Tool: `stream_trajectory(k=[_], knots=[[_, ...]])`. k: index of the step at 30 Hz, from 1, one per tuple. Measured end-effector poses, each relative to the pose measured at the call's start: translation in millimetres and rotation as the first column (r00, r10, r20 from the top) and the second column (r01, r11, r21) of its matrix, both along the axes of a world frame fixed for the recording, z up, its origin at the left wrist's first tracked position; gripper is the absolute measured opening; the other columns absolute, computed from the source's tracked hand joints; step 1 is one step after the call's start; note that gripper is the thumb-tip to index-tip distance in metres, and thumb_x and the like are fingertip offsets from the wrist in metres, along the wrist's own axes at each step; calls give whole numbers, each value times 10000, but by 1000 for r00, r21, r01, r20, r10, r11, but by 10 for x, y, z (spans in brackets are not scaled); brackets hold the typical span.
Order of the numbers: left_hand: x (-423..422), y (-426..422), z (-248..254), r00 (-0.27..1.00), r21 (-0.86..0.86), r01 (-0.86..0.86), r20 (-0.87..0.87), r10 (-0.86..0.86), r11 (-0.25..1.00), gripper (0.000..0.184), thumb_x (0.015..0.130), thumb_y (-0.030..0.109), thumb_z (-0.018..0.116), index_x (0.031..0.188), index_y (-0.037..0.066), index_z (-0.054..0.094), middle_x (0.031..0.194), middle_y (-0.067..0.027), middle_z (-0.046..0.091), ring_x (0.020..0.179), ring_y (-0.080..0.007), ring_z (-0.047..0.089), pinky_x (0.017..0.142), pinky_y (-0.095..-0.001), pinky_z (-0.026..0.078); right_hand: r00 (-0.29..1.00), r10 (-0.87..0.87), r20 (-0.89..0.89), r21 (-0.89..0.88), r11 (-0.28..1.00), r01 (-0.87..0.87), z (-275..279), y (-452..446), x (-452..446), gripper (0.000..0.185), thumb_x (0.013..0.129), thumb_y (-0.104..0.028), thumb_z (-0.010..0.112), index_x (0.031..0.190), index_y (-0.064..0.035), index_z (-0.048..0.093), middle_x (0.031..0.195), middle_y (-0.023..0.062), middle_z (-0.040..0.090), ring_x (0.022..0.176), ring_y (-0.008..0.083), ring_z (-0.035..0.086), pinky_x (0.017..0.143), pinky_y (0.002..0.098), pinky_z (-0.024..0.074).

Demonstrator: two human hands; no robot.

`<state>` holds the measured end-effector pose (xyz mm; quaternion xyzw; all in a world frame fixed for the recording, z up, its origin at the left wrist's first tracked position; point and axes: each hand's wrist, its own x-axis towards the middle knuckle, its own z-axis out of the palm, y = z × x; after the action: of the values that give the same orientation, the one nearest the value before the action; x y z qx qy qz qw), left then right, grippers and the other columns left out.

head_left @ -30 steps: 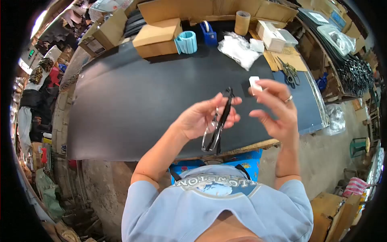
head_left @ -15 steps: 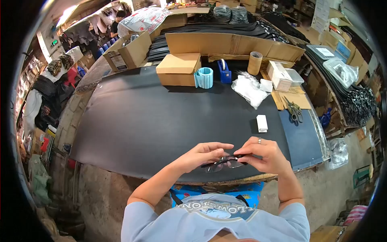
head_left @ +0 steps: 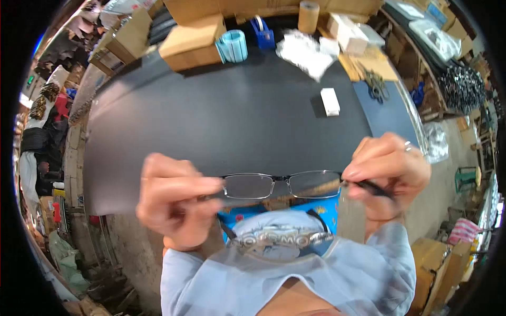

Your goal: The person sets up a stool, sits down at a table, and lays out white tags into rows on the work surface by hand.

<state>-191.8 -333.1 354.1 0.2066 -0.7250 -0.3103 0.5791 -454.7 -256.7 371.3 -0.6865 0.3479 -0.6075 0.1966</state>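
A pair of glasses (head_left: 281, 184) with a thin dark upper rim is held up level between both hands, its temples spread outward. My left hand (head_left: 176, 200) pinches the left temple near the hinge, blurred by motion. The fingers of my right hand (head_left: 390, 171) are closed on the right hinge, and the dark temple runs under them. Beyond the glasses, a small white box (head_left: 330, 102) lies on the dark tabletop (head_left: 226, 116).
Along the table's far side are a brown carton (head_left: 194, 45), a light-blue roll (head_left: 232, 46), a blue tape dispenser (head_left: 262, 32), a cardboard tube (head_left: 308, 17) and white plastic bags (head_left: 305, 52). Scissors (head_left: 376, 87) lie at the right.
The white box was let go onto the table. The glasses were opened out and raised towards the camera, with both hands now farther apart. The view has tilted down since half a second ago.
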Motion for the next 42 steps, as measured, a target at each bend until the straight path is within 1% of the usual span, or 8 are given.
stream_trajectory(k=[3, 6, 22, 26, 28, 29, 37, 42], knots=[[-108, 27, 6, 820, 30, 400, -457, -343, 916, 224, 855, 134, 721, 834, 34, 523, 795, -46, 415, 574, -100, 474, 448, -211, 435, 999, 3, 40, -73, 997, 0, -75, 15, -63, 202, 726, -87, 807, 861, -25, 671, 773, 99, 643, 580, 135, 567, 487, 233, 410], [-71, -59, -23, 679, -122, 616, -419, -603, 778, 213, 868, 148, 710, 848, 28, 534, 839, -43, 391, 576, -103, 495, 433, -200, 481, 990, 86, 111, -203, 977, -62, -210, -2, -98, 218, 721, -78, 826, 864, -11, 677, 783, 94, 661, 622, 126, 627, 435, 214, 356], [-136, 120, 259, 555, -101, 508, -721, -414, 856, 183, 679, 213, 844, 742, 110, 707, 620, 27, 510, 513, -28, 399, 388, -142, 264, 892, 422, -161, -56, 898, -436, 13, 242, -470, 333, 799, -315, 787, 1075, -192, 648, 891, -15, 565, 650, 91, 485, 612, 236, 367], [303, 67, 292, 517, -335, 592, -540, -664, 733, 245, 642, 190, 862, 772, 87, 683, 775, -31, 580, 515, -54, 470, 414, -157, 381, 971, 216, 99, -444, 883, -151, -186, 374, -484, 266, 757, -331, 812, 995, -244, 730, 792, -79, 588, 612, 40, 467, 582, 213, 351], [543, 268, 495, 679, 408, 729, -324, -659, 550, 190, 866, -93, 500, 765, 61, 547, 417, -73, 360, 393, -129, 452, 488, -221, 471, 976, 219, -19, -523, 830, -196, -26, 331, -373, 273, 820, -283, 749, 1063, -166, 707, 917, -7, 650, 732, 91, 568, 651, 221, 442], [586, 274, 508, 677, 410, 730, -329, -659, 546, 190, 866, -93, 500, 765, 61, 547, 417, -73, 360, 393, -129, 452, 488, -221, 471, 976, 217, -19, -518, 833, -195, 9, 308, -319, 273, 820, -283, 749, 1063, -166, 707, 917, -7, 650, 732, 91, 568, 651, 221, 442], [491, 173, 666, 506, -409, 729, -218, -834, 549, 359, 916, 198, 613, 1206, -4, 551, 1159, -127, 626, 1066, -205, 606, 988, -361, 479, 976, 214, -34, -498, 843, -202, 250, 1195, -998, 213, 857, -190, 662, 1042, -87, 679, 971, 47, 644, 778, 128, 581, 713, 251, 468], [208, 219, 649, 558, -555, 540, -326, -763, 633, 352, 906, 179, 627, 1202, 1, 557, 1151, -119, 630, 941, -190, 629, 887, -338, 535, 978, 202, -54, -498, 843, -202, 392, 2260, -1864, 184, 879, -132, 607, 1029, -38, 661, 1004, 80, 641, 807, 152, 589, 752, 270, 484]])
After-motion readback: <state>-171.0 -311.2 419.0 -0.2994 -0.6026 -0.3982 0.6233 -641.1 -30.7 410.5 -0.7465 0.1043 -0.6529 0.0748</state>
